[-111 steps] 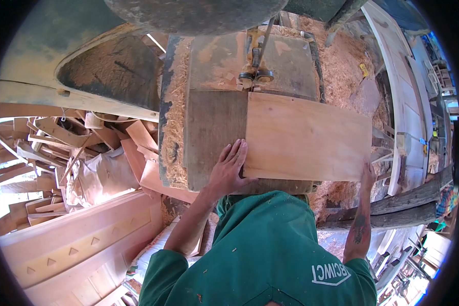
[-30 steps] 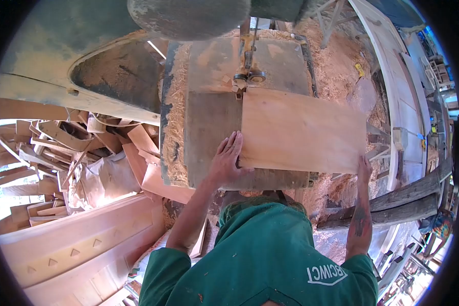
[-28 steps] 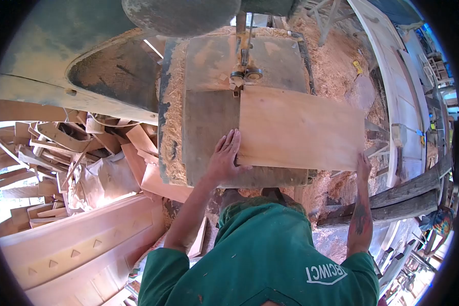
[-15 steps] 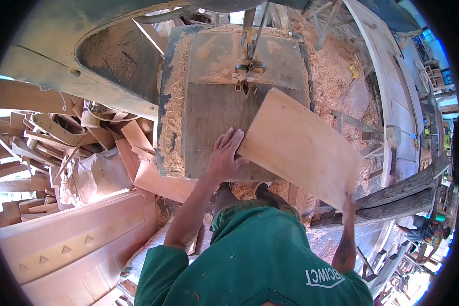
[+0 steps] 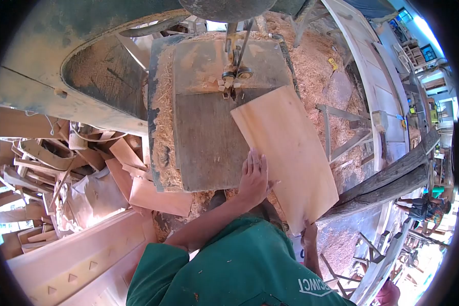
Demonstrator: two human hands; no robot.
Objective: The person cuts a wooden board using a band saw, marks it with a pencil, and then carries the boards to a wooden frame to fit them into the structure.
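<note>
A pale rectangular wooden board [image 5: 286,153] lies slanted across the right side of the band saw table [image 5: 204,137], one corner close to the blade and guide [image 5: 232,76]. My left hand [image 5: 254,179] rests flat against the board's left edge near the table's front, fingers spread. My right hand [image 5: 309,235] grips the board's near corner, which overhangs the table.
Sawdust and shavings [image 5: 163,117] heap along the table's left rim and on the ground to the right. Offcuts [image 5: 86,163] are piled at the left, a carved door panel [image 5: 76,260] lies at lower left. Timber beams [image 5: 387,178] run at the right.
The board has swung clockwise from lying square at the blade to a steep slant. My right hand came in toward my body with the near corner; my left hand slid down the edge.
</note>
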